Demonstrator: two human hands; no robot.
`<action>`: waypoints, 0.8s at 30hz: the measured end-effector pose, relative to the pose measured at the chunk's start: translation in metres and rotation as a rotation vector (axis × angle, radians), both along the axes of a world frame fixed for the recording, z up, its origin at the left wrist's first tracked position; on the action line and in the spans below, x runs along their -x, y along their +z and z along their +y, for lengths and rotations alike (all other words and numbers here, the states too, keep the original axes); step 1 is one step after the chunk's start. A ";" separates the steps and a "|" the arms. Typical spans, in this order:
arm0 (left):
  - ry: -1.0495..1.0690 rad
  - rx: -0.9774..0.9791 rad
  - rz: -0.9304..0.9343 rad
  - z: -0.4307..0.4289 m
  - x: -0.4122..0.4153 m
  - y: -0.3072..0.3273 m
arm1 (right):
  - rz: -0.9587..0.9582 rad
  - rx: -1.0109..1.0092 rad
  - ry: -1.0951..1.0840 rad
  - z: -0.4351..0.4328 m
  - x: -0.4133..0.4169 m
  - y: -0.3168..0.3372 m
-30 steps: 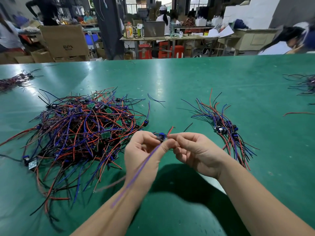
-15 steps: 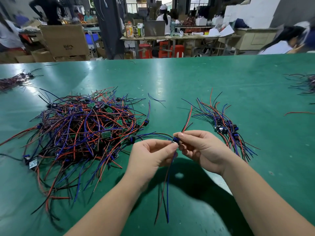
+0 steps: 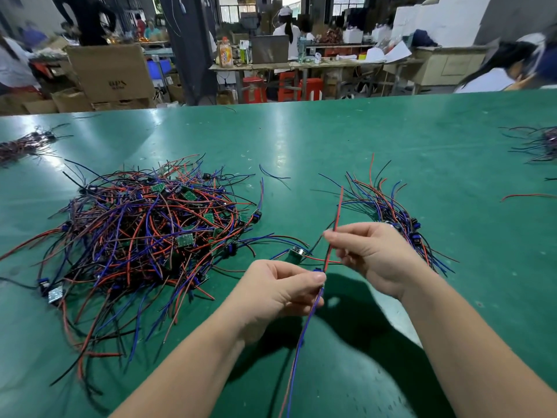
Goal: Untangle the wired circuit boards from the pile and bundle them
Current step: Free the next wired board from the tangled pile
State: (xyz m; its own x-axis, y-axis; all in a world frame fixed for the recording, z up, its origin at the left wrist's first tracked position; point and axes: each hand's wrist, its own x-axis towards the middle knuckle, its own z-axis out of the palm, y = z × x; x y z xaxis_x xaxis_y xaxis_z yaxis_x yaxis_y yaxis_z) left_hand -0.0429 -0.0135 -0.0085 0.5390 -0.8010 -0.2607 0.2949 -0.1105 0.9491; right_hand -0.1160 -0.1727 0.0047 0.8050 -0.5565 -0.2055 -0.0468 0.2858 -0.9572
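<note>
A big tangled pile of wired circuit boards [image 3: 144,233], red, blue and black wires with small green boards, lies on the green table at the left. My left hand [image 3: 280,294] pinches one small board with its blue part [image 3: 317,270] between thumb and fingers; its blue and red wires [image 3: 297,357] hang down toward me. My right hand [image 3: 370,254] pinches that board's red wire [image 3: 337,215], which stands up and away. A sorted bundle of boards [image 3: 388,206] lies just behind my right hand. Another loose board [image 3: 297,254] lies between pile and hands.
The green table [image 3: 301,140] runs far ahead. More wire bundles lie at the far left [image 3: 24,144] and far right [image 3: 542,143]; a single red wire [image 3: 527,196] lies at the right. A person [image 3: 506,67] sits beyond the right far edge. Boxes and benches stand behind.
My right hand has moved up and to the right along the red wire, away from the left hand. The left hand keeps its pinch on the board, now slightly lower.
</note>
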 end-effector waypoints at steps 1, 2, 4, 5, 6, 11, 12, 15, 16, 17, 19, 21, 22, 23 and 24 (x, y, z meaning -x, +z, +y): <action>-0.064 -0.023 -0.008 0.001 0.000 0.001 | -0.022 -0.023 -0.074 -0.006 0.001 0.002; -0.119 -0.043 -0.015 0.003 0.001 0.001 | -0.046 -0.056 -0.147 -0.011 0.002 0.003; -0.184 -0.064 -0.029 0.004 0.002 0.001 | -0.122 -0.130 -0.306 -0.020 0.003 0.002; -0.193 -0.065 -0.033 0.005 0.003 0.000 | -0.172 -0.155 -0.391 -0.023 0.003 0.001; -0.182 -0.062 -0.036 0.004 0.003 0.000 | -0.222 -0.172 -0.466 -0.025 0.002 0.000; 0.140 0.020 0.006 -0.003 0.000 -0.002 | -0.222 0.048 -0.402 -0.015 0.002 -0.002; 0.201 0.040 0.018 -0.004 -0.003 -0.003 | -0.173 0.197 -0.228 -0.008 0.003 -0.003; 0.260 0.081 0.009 -0.003 -0.007 -0.006 | -0.053 0.577 0.276 0.018 0.002 -0.007; 0.258 0.084 -0.005 -0.003 -0.008 -0.006 | -0.049 0.637 0.294 0.022 0.001 -0.007; 0.259 0.086 -0.023 -0.003 -0.008 -0.005 | -0.052 0.685 0.246 0.022 0.000 -0.007; 0.266 0.091 -0.076 -0.004 -0.009 -0.005 | -0.048 0.760 0.117 0.015 0.000 -0.005; 0.240 0.099 -0.135 -0.005 -0.010 -0.005 | -0.038 0.710 0.126 0.009 0.003 -0.003; 0.214 0.099 -0.158 -0.005 -0.008 -0.006 | -0.019 0.686 0.173 0.008 0.003 -0.003; 0.194 0.091 -0.180 -0.005 -0.007 -0.007 | 0.012 0.710 0.213 0.009 0.004 -0.005; 0.193 0.072 -0.207 -0.006 -0.006 -0.008 | 0.063 0.791 0.213 0.010 0.003 -0.008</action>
